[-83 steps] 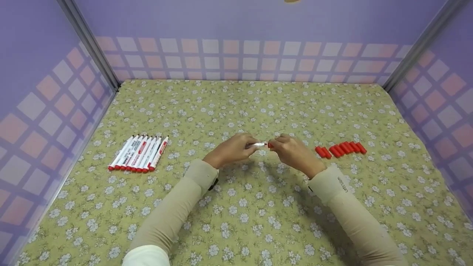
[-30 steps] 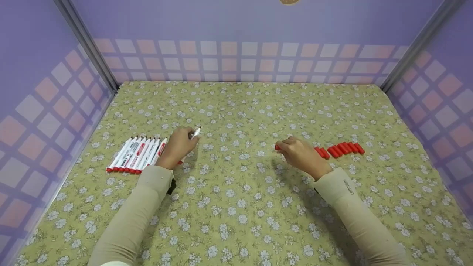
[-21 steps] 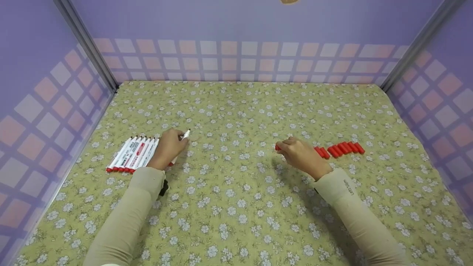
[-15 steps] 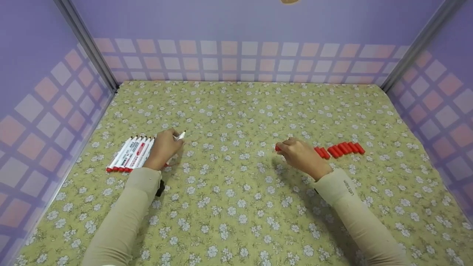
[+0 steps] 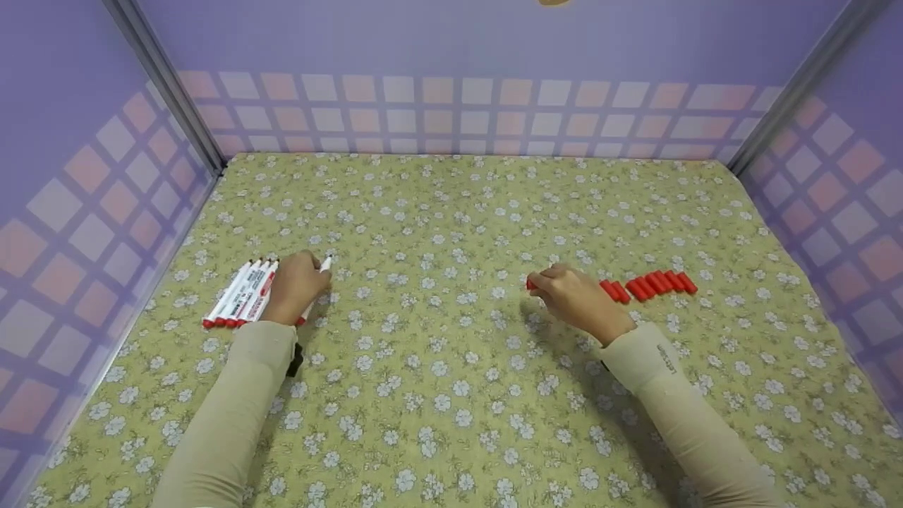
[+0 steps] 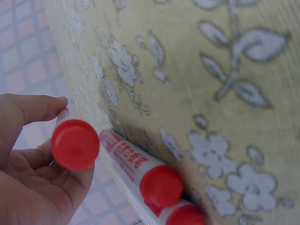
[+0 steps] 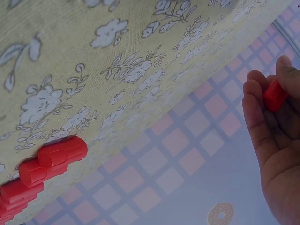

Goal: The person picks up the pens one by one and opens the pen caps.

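Note:
My left hand (image 5: 296, 288) pinches an uncapped whiteboard marker (image 5: 326, 263) between thumb and fingers, just right of a row of white markers (image 5: 236, 293). Its tip points away from me. The left wrist view shows its red end plug (image 6: 75, 144) above the table, beside other markers (image 6: 161, 185). That hand covers the right part of the row in the head view. Right of the middle, my right hand (image 5: 570, 296) holds a red marker cap (image 5: 530, 282) in its fingertips; the right wrist view shows this cap (image 7: 274, 96) against the curled fingers.
Several red caps (image 5: 661, 283) lie in a slanting row right of my right hand, the nearest pair (image 5: 615, 291) close to the wrist. Flowered cloth (image 5: 437, 367) covers the table. Purple checked panels (image 5: 451, 113) stand at the back and both sides.
The marker and cap, close together at the middle earlier, are now apart. My left hand has carried the marker left to the row. My right hand moved slightly right, then stayed, keeping the cap.

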`<state>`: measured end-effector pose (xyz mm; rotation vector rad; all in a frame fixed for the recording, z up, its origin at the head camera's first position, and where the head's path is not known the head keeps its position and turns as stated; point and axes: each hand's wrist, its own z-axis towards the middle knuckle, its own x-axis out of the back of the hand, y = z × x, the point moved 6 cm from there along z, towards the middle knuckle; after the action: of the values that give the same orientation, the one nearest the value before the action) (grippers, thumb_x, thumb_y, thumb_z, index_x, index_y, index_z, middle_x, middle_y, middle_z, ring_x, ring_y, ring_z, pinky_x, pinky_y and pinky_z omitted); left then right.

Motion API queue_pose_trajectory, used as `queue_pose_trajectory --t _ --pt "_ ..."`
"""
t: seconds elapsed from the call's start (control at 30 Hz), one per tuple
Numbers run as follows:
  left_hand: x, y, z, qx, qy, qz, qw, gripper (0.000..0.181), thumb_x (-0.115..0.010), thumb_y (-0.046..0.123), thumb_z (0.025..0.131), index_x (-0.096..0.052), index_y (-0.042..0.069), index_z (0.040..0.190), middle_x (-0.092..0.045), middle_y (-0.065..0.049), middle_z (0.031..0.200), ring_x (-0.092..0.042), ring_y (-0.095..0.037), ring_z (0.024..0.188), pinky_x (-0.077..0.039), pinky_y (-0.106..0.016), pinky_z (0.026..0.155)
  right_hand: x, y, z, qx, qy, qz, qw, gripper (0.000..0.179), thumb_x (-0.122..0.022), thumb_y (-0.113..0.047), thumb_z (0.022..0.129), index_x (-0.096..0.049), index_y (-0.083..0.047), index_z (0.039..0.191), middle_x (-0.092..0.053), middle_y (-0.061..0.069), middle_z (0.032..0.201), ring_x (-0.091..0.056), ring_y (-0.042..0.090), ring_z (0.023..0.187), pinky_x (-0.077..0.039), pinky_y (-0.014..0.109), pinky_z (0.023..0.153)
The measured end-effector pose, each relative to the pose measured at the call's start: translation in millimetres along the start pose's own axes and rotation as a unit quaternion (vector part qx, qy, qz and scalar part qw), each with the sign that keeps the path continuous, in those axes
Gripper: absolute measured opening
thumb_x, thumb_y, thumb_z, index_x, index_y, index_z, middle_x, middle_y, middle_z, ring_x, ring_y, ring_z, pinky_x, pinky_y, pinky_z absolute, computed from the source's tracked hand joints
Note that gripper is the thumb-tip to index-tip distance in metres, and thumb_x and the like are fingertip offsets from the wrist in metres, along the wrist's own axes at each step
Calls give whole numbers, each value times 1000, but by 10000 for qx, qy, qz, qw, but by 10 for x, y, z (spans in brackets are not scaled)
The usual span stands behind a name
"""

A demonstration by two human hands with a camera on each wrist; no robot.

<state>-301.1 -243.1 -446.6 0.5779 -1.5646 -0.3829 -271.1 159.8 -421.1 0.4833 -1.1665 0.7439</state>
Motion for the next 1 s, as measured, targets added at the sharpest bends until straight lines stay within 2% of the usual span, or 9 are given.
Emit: queue_pose_trajectory --t 0.2,0.4,0.73,1.0 --pt "7 -51 0 62 28 191 9998 37 -51 8 88 -31 14 56 -20 5 51 -18 -10 46 -22 -27 43 3 3 -19 -65 -30 50 10000 13 -69 -5 87 -71 -4 100 -73 11 89 -69 24 80 -57 32 66" --pt "25 -79 -18 -25 70 347 9994 37 -51 6 86 -32 13 55 -19 5 50 -17 -10 45 -20 -27 42 -16 13 -25 -58 -39 103 9999 13 -69 -5 87 -71 -3 100 -72 12 87 -69 24 78 -57 32 63" --pt "23 -120 -9 127 43 353 9993 38 -53 5 84 -29 14 57 -16 4 54 -16 -11 48 -20 -27 43 -12 24 -33 -128 -114 79 9998 14 -68 -7 88 -72 -4 102 -72 12 88 -70 23 77 -57 33 62" --pt "16 -128 -11 19 81 369 9993 40 -57 4 83 -28 13 57 -16 4 55 -16 -11 49 -18 -27 46 -4 27 -36 -141 -217 176 9995 14 -67 -7 89 -71 -3 102 -71 12 86 -69 23 75 -57 33 63"
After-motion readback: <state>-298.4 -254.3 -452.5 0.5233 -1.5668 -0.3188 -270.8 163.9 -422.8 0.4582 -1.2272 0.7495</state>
